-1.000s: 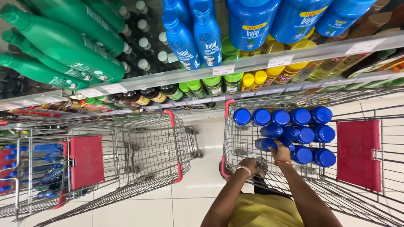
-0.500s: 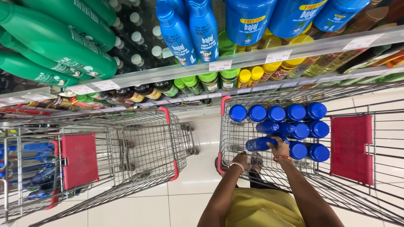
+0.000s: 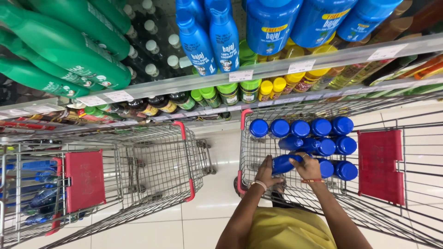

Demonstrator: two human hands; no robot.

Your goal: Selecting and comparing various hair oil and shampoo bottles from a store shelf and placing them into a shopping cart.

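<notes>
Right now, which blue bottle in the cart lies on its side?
The blue bottle held between both hands, lying sideways; the other bottles stand upright, caps up.

The blue bottle (image 3: 285,163) is half covered by both hands. The right-hand cart (image 3: 392,203) runs off the frame's edge, and the small shelf tags (image 3: 241,75) are too tiny to make out.
</notes>
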